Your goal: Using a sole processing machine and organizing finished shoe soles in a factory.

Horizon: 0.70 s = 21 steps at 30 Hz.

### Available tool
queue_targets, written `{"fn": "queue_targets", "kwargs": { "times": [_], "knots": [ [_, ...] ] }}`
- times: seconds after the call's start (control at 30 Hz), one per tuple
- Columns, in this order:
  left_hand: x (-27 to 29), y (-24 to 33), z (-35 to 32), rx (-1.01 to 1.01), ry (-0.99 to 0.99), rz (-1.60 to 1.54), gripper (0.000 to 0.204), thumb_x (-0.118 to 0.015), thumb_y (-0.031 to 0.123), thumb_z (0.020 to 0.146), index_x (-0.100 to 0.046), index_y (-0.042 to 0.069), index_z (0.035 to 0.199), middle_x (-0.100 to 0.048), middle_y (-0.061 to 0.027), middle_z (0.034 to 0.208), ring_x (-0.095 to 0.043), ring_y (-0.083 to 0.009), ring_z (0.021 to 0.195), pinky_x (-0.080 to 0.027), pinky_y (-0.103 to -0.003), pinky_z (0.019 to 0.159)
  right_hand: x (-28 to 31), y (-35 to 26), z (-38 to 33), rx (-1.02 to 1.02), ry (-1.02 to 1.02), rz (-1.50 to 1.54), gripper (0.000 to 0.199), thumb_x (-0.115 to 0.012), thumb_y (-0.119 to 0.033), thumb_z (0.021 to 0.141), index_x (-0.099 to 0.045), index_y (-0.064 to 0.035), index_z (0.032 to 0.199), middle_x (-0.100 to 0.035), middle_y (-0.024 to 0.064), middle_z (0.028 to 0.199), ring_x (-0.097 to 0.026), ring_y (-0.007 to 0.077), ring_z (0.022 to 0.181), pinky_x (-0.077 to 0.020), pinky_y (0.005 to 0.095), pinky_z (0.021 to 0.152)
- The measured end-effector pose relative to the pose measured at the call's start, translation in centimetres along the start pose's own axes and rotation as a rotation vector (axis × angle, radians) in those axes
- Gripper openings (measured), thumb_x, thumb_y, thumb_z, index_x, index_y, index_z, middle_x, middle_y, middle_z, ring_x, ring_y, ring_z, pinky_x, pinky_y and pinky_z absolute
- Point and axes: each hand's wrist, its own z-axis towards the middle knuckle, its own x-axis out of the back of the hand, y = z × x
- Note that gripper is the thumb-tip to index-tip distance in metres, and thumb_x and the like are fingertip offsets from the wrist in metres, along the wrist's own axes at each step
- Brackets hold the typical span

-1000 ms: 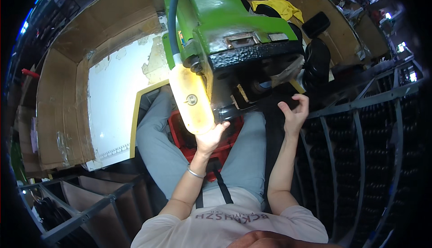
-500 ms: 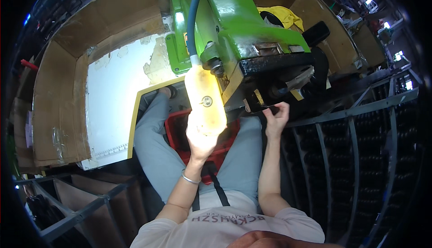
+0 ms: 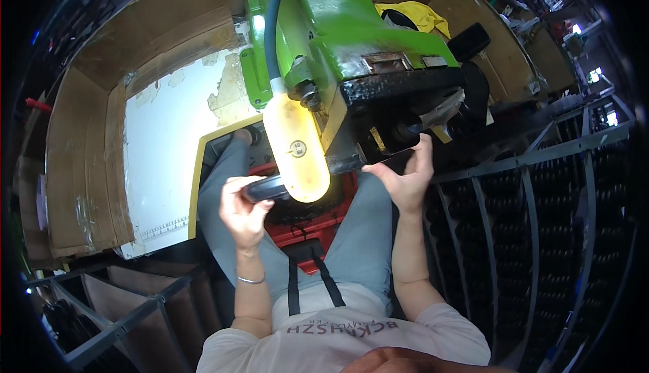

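Observation:
I sit in front of a green machine with a black lower block. My left hand holds a small dark curved part just left of a glowing yellow lamp shade that hangs from the machine on a blue-grey hose. My right hand reaches up under the black block, fingers touching its lower edge; whether it holds anything is hidden. A red crate lies between my knees.
Cardboard sheets wall off the left side around a white floor patch. Metal racks stacked with dark parts stand on the right. A grey metal frame crosses the lower left. A yellow cloth lies behind the machine.
My left hand has come down from the lamp shade and now shows a dark part in its grip. My right hand has moved up and in, against the black block's underside.

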Motion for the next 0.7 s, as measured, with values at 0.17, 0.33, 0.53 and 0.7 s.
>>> {"fn": "queue_targets", "kwargs": {
  "times": [0.17,0.33,0.53,0.7],
  "knots": [
    [4.3,-1.1,-1.6,0.059,0.122,-0.064,0.037,-0.076,0.004,0.075,-0.051,0.000,0.102,-0.054,-0.0088,0.099,-0.055,-0.0153,0.089,-0.047,-0.027,0.080,-5.1,0.3,-2.1,-0.074,0.067,0.308,0.064,-0.093,-0.015,0.051,-0.054,0.0003,0.099,-0.058,0.0122,0.106,-0.059,0.0230,0.100,-0.0496,0.0332,0.083],
    [7.1,-2.1,-2.8,0.200,0.199,-0.197,0.043,-0.077,0.012,0.076,-0.048,0.001,0.105,-0.053,-0.0094,0.100,-0.055,-0.0174,0.091,-0.051,-0.035,0.087,-7.3,-0.8,-3.4,0.036,0.132,0.291,0.069,-0.092,-0.010,0.051,-0.054,0.0010,0.107,-0.060,0.0112,0.104,-0.061,0.0186,0.090,-0.0517,0.0299,0.079],
    [5.3,-0.8,-1.2,-0.073,-0.033,0.078,0.051,-0.083,0.016,0.071,-0.049,0.001,0.106,-0.054,-0.0116,0.102,-0.057,-0.0224,0.098,-0.051,-0.033,0.086,-6.1,-0.2,-3.9,0.098,0.149,0.166,0.067,-0.090,0.000,0.050,-0.053,-0.0006,0.105,-0.051,0.0133,0.115,-0.057,0.0220,0.100,-0.0512,0.0318,0.083],
    [-0.9,1.4,-0.1,0.042,-0.022,0.177,0.049,-0.086,0.001,0.059,-0.056,0.000,0.098,-0.053,-0.0083,0.097,-0.057,-0.0187,0.091,-0.052,-0.031,0.080,-2.0,2.5,-2.4,-0.014,0.200,0.284,0.066,-0.085,0.007,0.056,-0.047,0.0002,0.108,-0.047,0.0164,0.122,-0.053,0.0261,0.109,-0.0502,0.0384,0.095]
  ]
}}
